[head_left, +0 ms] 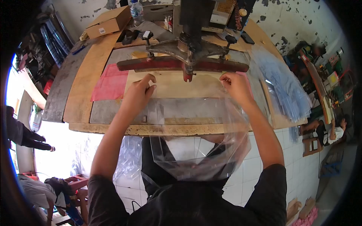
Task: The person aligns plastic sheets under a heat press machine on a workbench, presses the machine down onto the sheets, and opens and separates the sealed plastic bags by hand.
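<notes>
Seemingly midway, clear plastic film (230, 150) overhangs the table (102, 129), the press bar (158, 64) apparently raised; left hand (142, 90) half-curled, seemingly empty; right hand (236, 86) nearly closed, hold unclear.

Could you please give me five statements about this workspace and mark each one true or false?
1. The film hangs over the bench's near edge. True.
2. The film is solid red. False: it is clear, and things show through it.
3. The left grip holds the bottle. False: the bottle stands toward the back, well away from that grip.
4. The carton is to the left of the press. True.
5. The bluish sheets lie on the left of the bench. False: they lie on the right.
</notes>
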Demonstrator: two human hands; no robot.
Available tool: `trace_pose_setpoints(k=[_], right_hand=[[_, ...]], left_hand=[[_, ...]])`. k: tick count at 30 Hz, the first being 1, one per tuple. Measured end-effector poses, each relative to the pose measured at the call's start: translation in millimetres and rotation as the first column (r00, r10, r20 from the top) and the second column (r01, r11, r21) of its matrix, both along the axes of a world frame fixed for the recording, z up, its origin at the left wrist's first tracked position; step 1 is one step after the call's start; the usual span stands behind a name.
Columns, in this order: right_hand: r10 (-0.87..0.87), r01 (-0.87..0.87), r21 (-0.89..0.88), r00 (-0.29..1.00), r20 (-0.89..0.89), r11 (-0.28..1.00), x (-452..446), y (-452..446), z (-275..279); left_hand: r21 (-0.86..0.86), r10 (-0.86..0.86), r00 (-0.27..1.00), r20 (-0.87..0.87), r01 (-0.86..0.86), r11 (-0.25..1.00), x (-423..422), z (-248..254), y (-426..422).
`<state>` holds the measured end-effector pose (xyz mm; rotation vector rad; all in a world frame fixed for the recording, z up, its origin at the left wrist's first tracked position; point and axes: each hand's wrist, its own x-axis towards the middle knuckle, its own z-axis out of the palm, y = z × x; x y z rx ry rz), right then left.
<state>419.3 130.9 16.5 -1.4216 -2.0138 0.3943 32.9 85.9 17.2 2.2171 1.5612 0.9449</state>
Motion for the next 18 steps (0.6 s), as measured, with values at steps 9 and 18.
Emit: trace_pose_setpoints(k=[9,18], right_hand=[[-0.007,-0.036,0.189,0.975,0.222,0.981,-9.0,6.4,-17.1],[0.117,-0.197,0.231,0.94,0.319,0.953,2.5,7.4,-23.7]], left_hand=[[0.045,0.013,0.941,-0.337,0.002,0.999,-4.3,-15.3,24.9],[0.328,0.064,0.814,-0.578,0.16,0.931,-2.6,-12.2,22.0]])
